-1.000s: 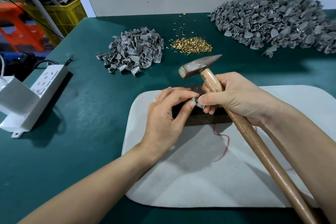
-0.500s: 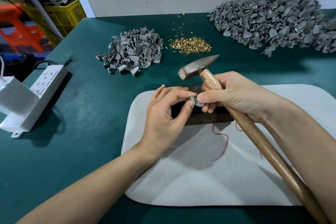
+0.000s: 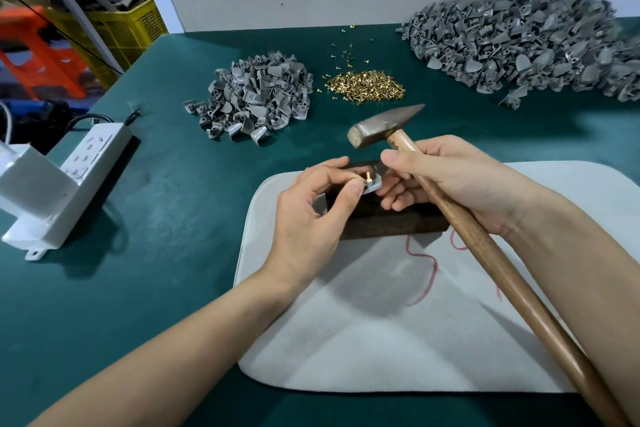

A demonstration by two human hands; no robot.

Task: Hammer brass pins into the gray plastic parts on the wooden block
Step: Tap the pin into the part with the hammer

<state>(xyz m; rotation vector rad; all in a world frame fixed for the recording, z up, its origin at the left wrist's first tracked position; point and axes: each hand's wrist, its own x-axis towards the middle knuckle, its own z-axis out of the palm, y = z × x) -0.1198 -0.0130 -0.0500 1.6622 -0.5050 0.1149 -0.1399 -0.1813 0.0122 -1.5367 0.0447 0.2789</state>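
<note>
Now: pin seated, not yet driven. The left hand (image 3: 311, 215) pinches one gray plastic part (image 3: 373, 186) between thumb and forefinger, over the near-left top of the wooden block (image 3: 391, 222). Cannot tell whether the part sits flat on the block or is held just above it. A brass pin (image 3: 367, 177) stands upright in the part, with much of its shank showing.

The right hand (image 3: 453, 184) is wrapped round the handle of the hammer (image 3: 377, 126), choked up close under the head. Its lower fingers reach toward the part, touching or nearly so. The hammer head hangs above and behind the block.

The block lies on a white felt pad (image 3: 415, 340) on the green desk (image 3: 138, 288). The pile of loose pins (image 3: 365, 90) and a small heap of parts (image 3: 256, 104) lie further back.

Judgement on the step:
- Set the part flat on the block first, so wood backs the blow.
- Clear the right fingers from the part.
- Keep the left fingertips low on the part's edges, away from the pin head.
- The short grip suits light taps. Begin gently, face square to the pin, or the pin may bend or the plastic crack.
- Stop once the head sits flush.
</note>
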